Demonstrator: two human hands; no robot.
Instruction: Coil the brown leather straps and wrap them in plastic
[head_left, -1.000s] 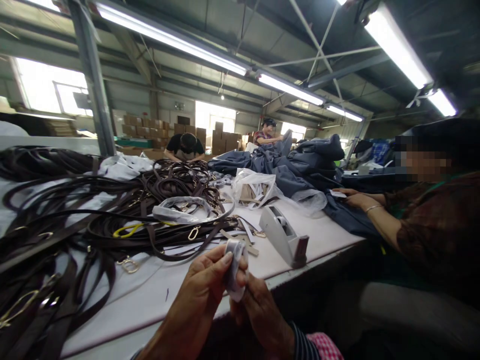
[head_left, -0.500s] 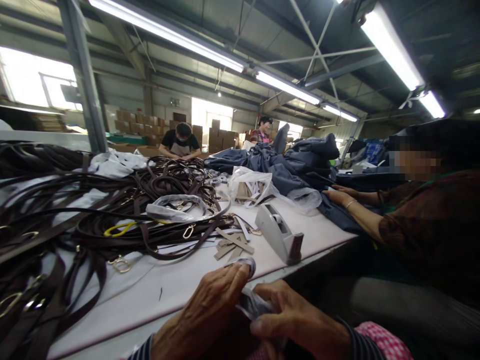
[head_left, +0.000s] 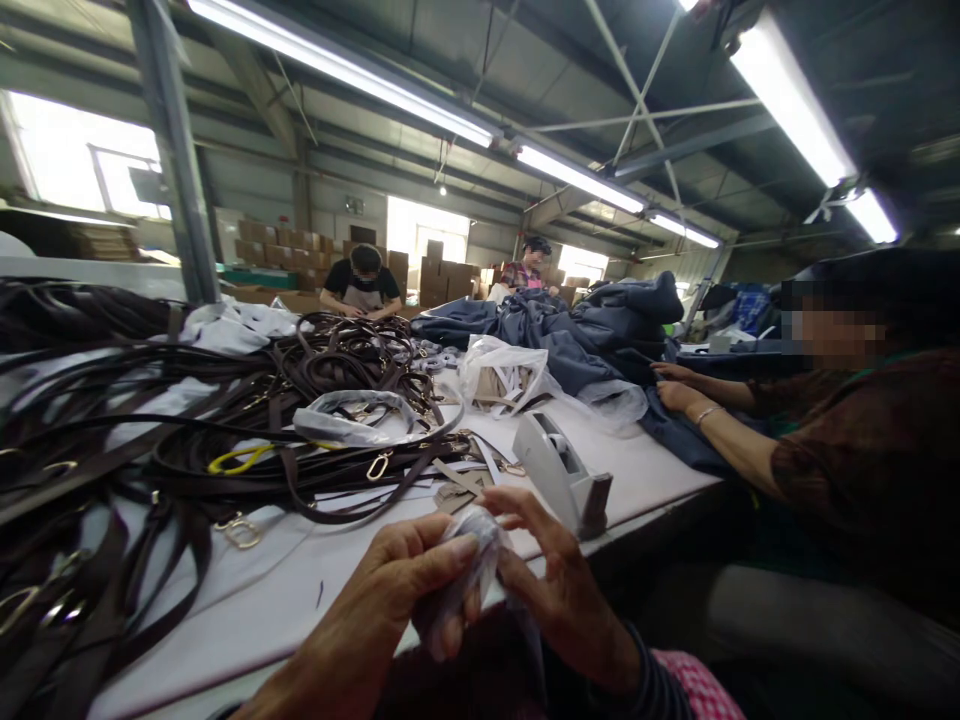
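My left hand grips a dark bundle wrapped in clear plastic, its thumb pressed along the near side. Against the bundle's right side is my right hand, fingers curved and thumb at the loose plastic film. Part of that film hangs below my right hand; the exact pinch is partly hidden. Both hands are raised over the front edge of the white table. Just beyond my right hand stands a grey tape dispenser.
Dark brown straps with gold-coloured clasps cover the left side. Beige strips and a plastic bag of pieces lie ahead. Dark blue fabric is piled behind. A co-worker handles fabric at right; two others are farther back.
My hands have lifted the wrapped bundle slightly and turned it more upright. My right hand has moved up from below to the bundle's upper end, its fingers less closed.
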